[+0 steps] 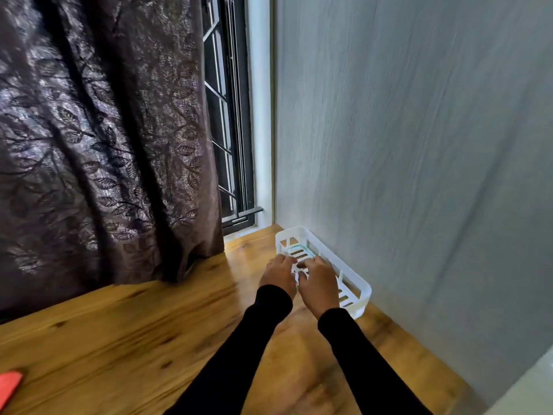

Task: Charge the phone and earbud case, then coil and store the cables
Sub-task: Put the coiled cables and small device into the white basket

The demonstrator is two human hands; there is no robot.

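A white slatted plastic basket stands on the wooden table against the grey wall. My left hand and my right hand are side by side over the basket's near rim, fingers curled around a white cable held between them. Only small white bits of the cable show between the fingers. The phone and the earbud case are not in view.
The wooden table stretches left and toward me. A dark patterned curtain hangs to the tabletop at the left, with a barred window beside it. A red object pokes in at the lower left edge.
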